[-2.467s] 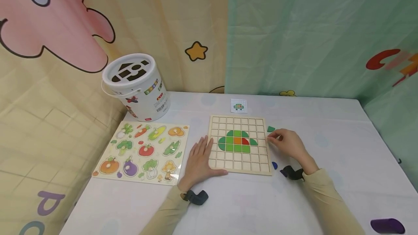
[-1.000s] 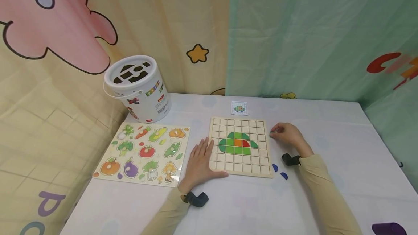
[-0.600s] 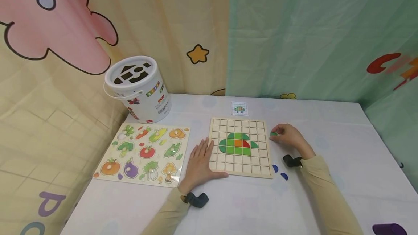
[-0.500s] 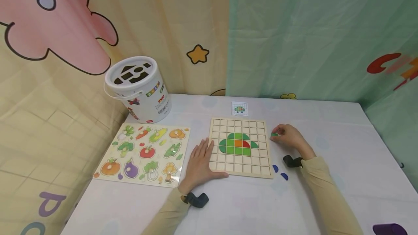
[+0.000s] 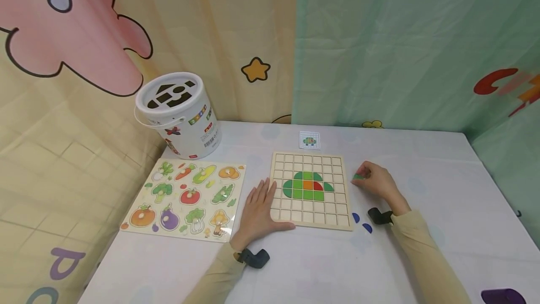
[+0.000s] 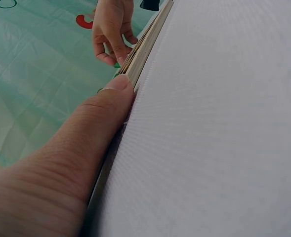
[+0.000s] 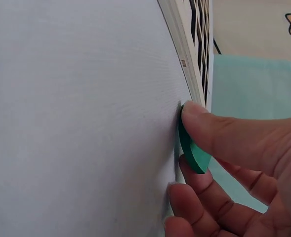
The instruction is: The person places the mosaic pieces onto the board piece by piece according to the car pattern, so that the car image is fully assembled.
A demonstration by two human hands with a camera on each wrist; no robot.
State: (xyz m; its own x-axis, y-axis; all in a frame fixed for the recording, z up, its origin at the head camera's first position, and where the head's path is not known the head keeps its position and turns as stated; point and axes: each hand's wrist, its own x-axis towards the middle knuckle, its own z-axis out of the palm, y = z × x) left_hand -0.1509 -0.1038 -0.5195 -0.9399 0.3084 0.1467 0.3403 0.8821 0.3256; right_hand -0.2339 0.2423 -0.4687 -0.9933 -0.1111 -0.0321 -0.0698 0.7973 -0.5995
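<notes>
I log the left hand [image 5: 258,211] lying flat on the table [image 5: 443,191], fingers straight and spread, at the near left corner of the wooden grid board [image 5: 313,161]. The thumb runs along the board's near edge; in the left wrist view it presses against that edge. The forearm comes in from the near side, sleeve down to the wrist.

The right hand [image 5: 377,181] sits just right of the board, about level with its middle rows, wrist bent and fingers curled. It pinches a small green piece [image 5: 358,177] between thumb and fingers. In the right wrist view the green piece [image 7: 192,148] stands on edge, touching the table or just off it; I cannot tell which. It is close beside the board's right edge, not in any cell.

On the board I note a green dome-shaped figure [image 5: 308,185] with one orange and one red cell. Two blue pieces [image 5: 362,223] lie on the table near the board's near right corner.
</notes>
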